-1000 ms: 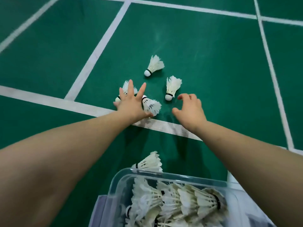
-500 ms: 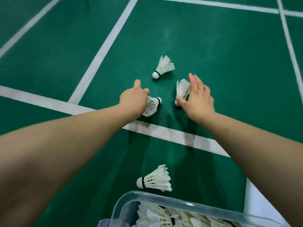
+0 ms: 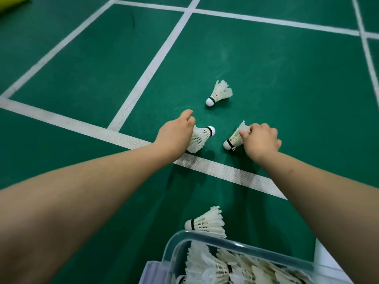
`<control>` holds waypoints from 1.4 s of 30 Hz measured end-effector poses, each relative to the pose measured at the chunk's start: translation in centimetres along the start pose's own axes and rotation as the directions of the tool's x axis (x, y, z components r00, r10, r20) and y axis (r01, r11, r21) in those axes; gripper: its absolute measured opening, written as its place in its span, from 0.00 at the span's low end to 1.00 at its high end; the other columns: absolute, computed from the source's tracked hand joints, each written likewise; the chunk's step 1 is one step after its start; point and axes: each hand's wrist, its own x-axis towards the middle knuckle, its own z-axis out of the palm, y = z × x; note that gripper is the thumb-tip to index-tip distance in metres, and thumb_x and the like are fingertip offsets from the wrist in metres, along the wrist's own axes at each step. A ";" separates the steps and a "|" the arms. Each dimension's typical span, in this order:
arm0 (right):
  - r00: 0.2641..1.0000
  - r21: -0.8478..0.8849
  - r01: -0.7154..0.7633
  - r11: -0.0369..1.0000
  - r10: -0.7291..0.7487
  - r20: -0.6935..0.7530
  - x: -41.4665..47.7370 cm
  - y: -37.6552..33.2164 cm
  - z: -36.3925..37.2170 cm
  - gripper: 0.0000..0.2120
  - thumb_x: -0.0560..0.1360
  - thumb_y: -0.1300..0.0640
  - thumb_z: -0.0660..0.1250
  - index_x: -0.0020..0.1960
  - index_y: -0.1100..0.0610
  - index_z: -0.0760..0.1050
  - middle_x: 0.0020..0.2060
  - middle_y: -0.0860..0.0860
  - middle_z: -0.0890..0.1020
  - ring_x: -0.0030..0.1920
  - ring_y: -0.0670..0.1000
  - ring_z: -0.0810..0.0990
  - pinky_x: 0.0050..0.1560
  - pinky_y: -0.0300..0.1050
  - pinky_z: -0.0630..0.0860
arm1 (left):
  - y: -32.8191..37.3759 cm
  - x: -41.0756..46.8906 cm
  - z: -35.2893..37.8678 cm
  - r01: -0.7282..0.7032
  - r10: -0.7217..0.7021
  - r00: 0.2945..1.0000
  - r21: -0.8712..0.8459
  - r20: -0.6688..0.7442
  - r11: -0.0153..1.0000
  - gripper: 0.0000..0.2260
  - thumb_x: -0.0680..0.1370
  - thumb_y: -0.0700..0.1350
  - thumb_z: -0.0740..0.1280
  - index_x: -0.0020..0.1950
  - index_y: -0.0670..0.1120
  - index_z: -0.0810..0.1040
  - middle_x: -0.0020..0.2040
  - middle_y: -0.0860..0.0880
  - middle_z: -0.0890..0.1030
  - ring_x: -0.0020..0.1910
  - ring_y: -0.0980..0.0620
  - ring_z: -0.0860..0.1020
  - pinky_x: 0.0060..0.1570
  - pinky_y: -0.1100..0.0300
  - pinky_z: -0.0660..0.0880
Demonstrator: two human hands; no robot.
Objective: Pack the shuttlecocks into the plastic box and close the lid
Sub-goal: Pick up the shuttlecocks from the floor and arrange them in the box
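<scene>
My left hand [image 3: 175,136] is closed around the feathers of a white shuttlecock [image 3: 202,137] whose cork points right. A second shuttlecock [image 3: 233,138] is pinched by its feathers in my right hand [image 3: 260,140], cork pointing down-left. Both sit just above the green court floor. A third shuttlecock [image 3: 219,93] lies loose on the floor beyond my hands. Another one [image 3: 206,223] lies on its side just outside the clear plastic box [image 3: 174,244], which stands open at the bottom of the view with several shuttlecocks inside.
White court lines [image 3: 215,169] cross the green floor under and beyond my arms. A pale lid or sheet [image 3: 149,271] shows under the box's left corner. A yellow object [image 3: 12,1] sits at the top left corner.
My right hand has shut on the right shuttlecock's feathers. My left hand stays closed on its shuttlecock. The view has tilted so the box shows more.
</scene>
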 end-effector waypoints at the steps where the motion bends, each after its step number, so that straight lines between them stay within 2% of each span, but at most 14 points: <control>1: 1.000 0.005 0.022 1.000 -0.022 -0.009 -0.5 -0.1 -0.4 0.18 0.80 0.49 0.55 0.60 0.60 0.72 0.62 0.59 0.72 0.65 0.60 0.65 0.61 0.53 0.64 | 0.2 -0.5 -0.3 0.001 -0.001 1.000 0.013 -0.004 1.000 0.12 0.76 0.31 0.59 0.59 0.38 0.68 0.75 0.48 0.58 0.39 0.40 0.77 0.32 0.54 0.64; 7: 0.991 0.008 0.116 0.993 -0.116 -0.065 -5.8 -0.3 -4.7 0.13 0.79 0.53 0.54 0.53 0.59 0.73 0.55 0.58 0.76 0.60 0.59 0.68 0.57 0.51 0.65 | 1.5 -4.9 -4.0 0.006 -0.002 0.998 0.056 -0.069 0.998 0.15 0.76 0.32 0.58 0.62 0.39 0.66 0.77 0.52 0.54 0.34 0.44 0.69 0.25 0.58 0.55; 11: 0.984 0.033 0.156 0.987 -0.152 -0.088 -11.0 -0.3 -8.8 0.09 0.78 0.53 0.54 0.44 0.56 0.69 0.52 0.58 0.77 0.58 0.58 0.70 0.53 0.49 0.64 | 2.9 -9.2 -8.6 0.007 -0.013 0.992 -0.044 -0.126 0.999 0.12 0.77 0.33 0.57 0.59 0.40 0.67 0.73 0.50 0.60 0.33 0.43 0.69 0.25 0.57 0.56; 14: 0.972 0.025 0.212 0.977 -0.208 -0.108 -15.4 -0.2 -11.9 0.09 0.78 0.53 0.55 0.42 0.55 0.66 0.51 0.58 0.77 0.56 0.59 0.71 0.48 0.49 0.61 | 4.4 -12.9 -11.8 -0.007 -0.009 0.982 -0.087 -0.186 0.996 0.10 0.77 0.34 0.57 0.59 0.40 0.68 0.66 0.47 0.66 0.33 0.43 0.68 0.30 0.53 0.62; 18: 0.941 -0.028 0.289 0.957 -0.289 -0.176 -20.9 0.1 -15.8 0.09 0.78 0.53 0.54 0.41 0.56 0.67 0.46 0.58 0.79 0.51 0.59 0.75 0.46 0.49 0.59 | 6.7 -17.8 -14.5 -0.017 -0.023 0.969 -0.161 -0.245 0.987 0.07 0.79 0.36 0.57 0.56 0.38 0.68 0.62 0.42 0.68 0.35 0.42 0.68 0.35 0.51 0.64; 21: 0.906 -0.128 0.359 0.924 -0.378 -0.188 -24.4 1.0 -17.6 0.07 0.79 0.54 0.53 0.48 0.56 0.68 0.42 0.56 0.80 0.48 0.59 0.77 0.52 0.49 0.62 | 8.1 -21.2 -14.7 -0.050 -0.002 0.965 -0.190 -0.261 0.980 0.06 0.78 0.36 0.58 0.55 0.38 0.68 0.61 0.41 0.68 0.35 0.42 0.68 0.35 0.50 0.66; 22: 0.896 -0.151 0.385 0.911 -0.407 -0.175 -25.4 1.4 -18.0 0.07 0.78 0.56 0.54 0.53 0.56 0.68 0.41 0.56 0.80 0.48 0.59 0.78 0.55 0.49 0.62 | 8.6 -22.3 -14.5 -0.068 0.015 0.965 -0.193 -0.263 0.979 0.07 0.78 0.36 0.58 0.56 0.37 0.68 0.61 0.41 0.67 0.35 0.42 0.68 0.34 0.50 0.67; 25: 0.865 -0.249 0.462 0.851 -0.494 -0.083 -28.3 2.4 -18.6 0.21 0.77 0.58 0.56 0.69 0.53 0.60 0.37 0.53 0.79 0.47 0.59 0.79 0.60 0.51 0.62 | 10.3 -25.5 -14.0 -0.132 0.080 0.962 -0.189 -0.260 0.973 0.09 0.78 0.36 0.57 0.58 0.36 0.68 0.65 0.40 0.65 0.37 0.40 0.71 0.36 0.48 0.67; 27: 0.841 -0.334 0.513 0.791 -0.541 0.010 -29.9 3.0 -18.8 0.26 0.77 0.59 0.57 0.73 0.49 0.56 0.38 0.52 0.79 0.48 0.58 0.79 0.62 0.52 0.62 | 11.3 -27.3 -13.6 -0.163 0.111 0.963 -0.201 -0.247 0.966 0.09 0.79 0.36 0.56 0.58 0.35 0.67 0.65 0.40 0.65 0.41 0.38 0.73 0.38 0.49 0.66; 30: 0.827 -0.353 0.549 0.758 -0.555 0.096 -31.6 3.8 -18.8 0.22 0.76 0.56 0.61 0.69 0.47 0.65 0.50 0.52 0.82 0.54 0.57 0.78 0.64 0.53 0.61 | 12.1 -29.3 -12.9 -0.187 0.133 0.964 -0.233 -0.229 0.954 0.08 0.78 0.36 0.57 0.57 0.36 0.68 0.63 0.40 0.66 0.39 0.39 0.72 0.38 0.50 0.66; 32: 0.829 -0.341 0.549 0.763 -0.548 0.110 -32.2 4.2 -18.7 0.16 0.76 0.54 0.62 0.64 0.47 0.70 0.52 0.51 0.82 0.55 0.56 0.78 0.63 0.53 0.61 | 12.4 -30.1 -12.6 -0.195 0.137 0.967 -0.277 -0.216 0.941 0.06 0.78 0.36 0.57 0.54 0.36 0.69 0.61 0.40 0.67 0.42 0.39 0.73 0.41 0.50 0.68; 35: 0.824 -0.345 0.560 0.754 -0.552 0.129 -32.5 4.7 -18.2 0.13 0.77 0.53 0.61 0.60 0.49 0.73 0.49 0.52 0.82 0.52 0.56 0.78 0.62 0.54 0.62 | 13.1 -30.9 -12.2 -0.173 0.125 0.977 -0.306 -0.171 0.936 0.07 0.77 0.40 0.57 0.41 0.39 0.69 0.47 0.43 0.70 0.42 0.43 0.70 0.42 0.53 0.66; 38: 0.807 -0.388 0.580 0.716 -0.570 0.156 -32.2 5.3 -17.7 0.11 0.76 0.55 0.61 0.58 0.49 0.74 0.45 0.51 0.82 0.45 0.55 0.75 0.61 0.53 0.62 | 13.6 -31.0 -11.8 -0.141 0.119 0.987 -0.219 -0.109 0.965 0.16 0.76 0.44 0.58 0.29 0.42 0.62 0.32 0.48 0.64 0.38 0.45 0.68 0.37 0.55 0.61; 42: 0.813 -0.435 0.568 0.698 -0.558 0.167 -31.2 6.4 -17.3 0.11 0.75 0.61 0.61 0.55 0.50 0.74 0.40 0.49 0.80 0.40 0.54 0.72 0.59 0.52 0.61 | 13.7 -30.8 -10.7 -0.074 0.072 0.997 -0.248 -0.017 0.966 0.22 0.76 0.55 0.62 0.30 0.39 0.70 0.33 0.43 0.71 0.36 0.44 0.71 0.34 0.56 0.64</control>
